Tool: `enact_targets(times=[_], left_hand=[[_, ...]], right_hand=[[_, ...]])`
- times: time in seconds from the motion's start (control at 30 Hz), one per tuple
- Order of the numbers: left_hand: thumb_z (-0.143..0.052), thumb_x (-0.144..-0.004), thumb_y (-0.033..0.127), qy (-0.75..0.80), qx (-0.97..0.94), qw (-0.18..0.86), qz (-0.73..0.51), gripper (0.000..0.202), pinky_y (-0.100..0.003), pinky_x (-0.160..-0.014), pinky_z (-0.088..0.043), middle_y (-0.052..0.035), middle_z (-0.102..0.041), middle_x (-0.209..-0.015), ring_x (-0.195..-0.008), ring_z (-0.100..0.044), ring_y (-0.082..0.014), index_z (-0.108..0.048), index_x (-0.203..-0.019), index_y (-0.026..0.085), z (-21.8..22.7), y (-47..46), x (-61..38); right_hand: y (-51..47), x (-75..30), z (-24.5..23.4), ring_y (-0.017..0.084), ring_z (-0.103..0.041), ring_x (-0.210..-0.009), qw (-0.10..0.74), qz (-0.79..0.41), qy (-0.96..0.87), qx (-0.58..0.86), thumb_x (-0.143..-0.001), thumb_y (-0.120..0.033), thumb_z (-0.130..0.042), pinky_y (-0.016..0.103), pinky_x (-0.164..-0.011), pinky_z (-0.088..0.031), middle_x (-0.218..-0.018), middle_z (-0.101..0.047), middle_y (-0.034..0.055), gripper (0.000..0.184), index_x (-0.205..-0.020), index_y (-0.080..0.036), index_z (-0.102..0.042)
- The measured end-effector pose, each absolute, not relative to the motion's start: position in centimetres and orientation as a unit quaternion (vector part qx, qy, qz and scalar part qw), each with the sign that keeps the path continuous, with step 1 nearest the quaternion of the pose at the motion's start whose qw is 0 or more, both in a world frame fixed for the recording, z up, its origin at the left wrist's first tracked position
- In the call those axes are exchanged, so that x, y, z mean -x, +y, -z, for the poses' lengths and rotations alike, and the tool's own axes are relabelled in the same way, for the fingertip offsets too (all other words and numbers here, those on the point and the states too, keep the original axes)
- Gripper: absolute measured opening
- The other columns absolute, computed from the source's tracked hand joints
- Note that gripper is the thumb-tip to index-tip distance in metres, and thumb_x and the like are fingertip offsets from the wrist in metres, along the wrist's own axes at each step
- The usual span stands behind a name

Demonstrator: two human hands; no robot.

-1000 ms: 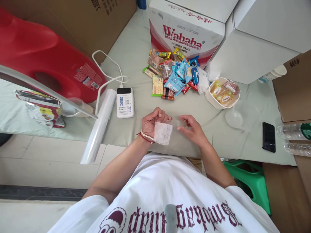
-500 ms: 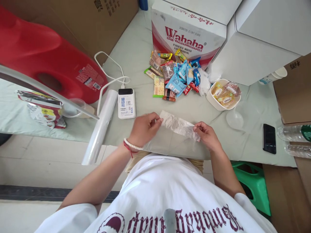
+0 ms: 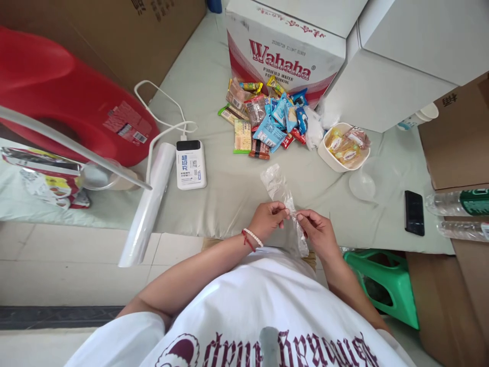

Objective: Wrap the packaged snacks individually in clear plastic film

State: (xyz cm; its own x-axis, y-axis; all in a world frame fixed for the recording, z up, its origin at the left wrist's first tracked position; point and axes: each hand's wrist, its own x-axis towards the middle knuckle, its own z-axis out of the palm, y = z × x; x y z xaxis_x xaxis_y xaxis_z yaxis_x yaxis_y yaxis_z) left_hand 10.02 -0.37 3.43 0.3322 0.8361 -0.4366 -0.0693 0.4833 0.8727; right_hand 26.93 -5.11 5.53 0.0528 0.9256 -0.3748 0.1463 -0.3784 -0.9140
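Note:
A crinkled, see-through plastic bag is pinched between my two hands near the table's front edge. My left hand, with a white bead bracelet and a red cord at the wrist, grips it around the middle. Close beside it, my right hand pinches the same strip, fingertips almost touching the left ones. One end of the bag points up toward the snacks; the other hangs down toward my shirt. A pile of wrapped snacks lies beyond the hands.
A white power bank with a cable and a roll of clear film lie left, near a red jug. A Wahaba-style carton stands behind. On the right are a white bowl of snacks and a phone.
My hands have come together at the bag's middle, the left moving right and down. The bag has turned from lying crosswise to pointing away from me. The view has shifted slightly.

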Motion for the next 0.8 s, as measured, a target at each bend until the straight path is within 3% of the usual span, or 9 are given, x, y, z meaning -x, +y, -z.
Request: enact_targets(times=[0.2,0.4,0.5,0.67,0.8], left_hand=[[-0.065,-0.084,0.049,0.466,-0.411,0.723,-0.303,0.034,-0.026,-0.053,-0.036,0.0037,-0.056,-0.055,-0.046,-0.042,-0.009,-0.064,-0.07,0.018,-3.9,-0.5,-8.7],[-0.06,-0.087,0.047,0.457,-0.452,0.718,-0.266,0.034,-0.025,-0.052,-0.034,0.0018,-0.06,-0.06,-0.048,-0.043,-0.0095,-0.065,-0.071,0.017,-4.4,-0.6,-8.5],[-0.059,-0.087,0.046,0.456,-0.487,0.704,-0.243,0.033,-0.025,-0.051,-0.032,0.0037,-0.052,-0.051,-0.047,-0.043,-0.0106,-0.066,-0.072,0.017,-4.3,-0.6,-8.3],[-0.062,-0.083,0.042,0.472,-0.457,0.717,-0.234,0.027,-0.025,-0.05,-0.035,-0.001,-0.069,-0.071,-0.048,-0.044,-0.0095,-0.068,-0.077,0.017,-3.7,-0.3,-7.1],[-0.067,-0.08,0.04,0.54,-0.455,0.629,-0.324,0.023,-0.023,-0.054,-0.036,0.0013,-0.063,-0.068,-0.055,-0.046,-0.0101,-0.068,-0.079,0.017,-3.6,-0.3,-6.5]], right_hand=[[-5.3,-27.3,-5.4,0.009,-0.033,-0.048,0.35,-0.616,-0.336,0.62,-0.074,-0.061,-0.081,0.023,-0.043,-0.029,-0.053,-0.043,-0.0068,0.044,-0.083,-0.02,-0.07],[-3.0,-27.3,-5.8,0.01,-0.04,-0.057,0.371,-0.588,-0.369,0.618,-0.077,-0.067,-0.075,0.023,-0.045,-0.03,-0.079,-0.061,0.0001,0.048,-0.095,-0.022,-0.071],[-1.9,-26.5,-5.5,0.009,-0.036,-0.055,0.357,-0.613,-0.391,0.587,-0.078,-0.062,-0.078,0.023,-0.049,-0.029,-0.066,-0.055,-0.0027,0.043,-0.089,-0.02,-0.071],[-1.4,-26.1,-5.0,0.007,-0.028,-0.051,0.369,-0.63,-0.368,0.575,-0.076,-0.058,-0.08,0.023,-0.048,-0.024,-0.056,-0.041,-0.0068,0.04,-0.083,-0.02,-0.07],[-1.7,-26.3,-4.8,0.008,-0.028,-0.05,0.357,-0.623,-0.371,0.589,-0.074,-0.059,-0.08,0.024,-0.047,-0.022,-0.055,-0.04,-0.0067,0.042,-0.085,-0.02,-0.073]])
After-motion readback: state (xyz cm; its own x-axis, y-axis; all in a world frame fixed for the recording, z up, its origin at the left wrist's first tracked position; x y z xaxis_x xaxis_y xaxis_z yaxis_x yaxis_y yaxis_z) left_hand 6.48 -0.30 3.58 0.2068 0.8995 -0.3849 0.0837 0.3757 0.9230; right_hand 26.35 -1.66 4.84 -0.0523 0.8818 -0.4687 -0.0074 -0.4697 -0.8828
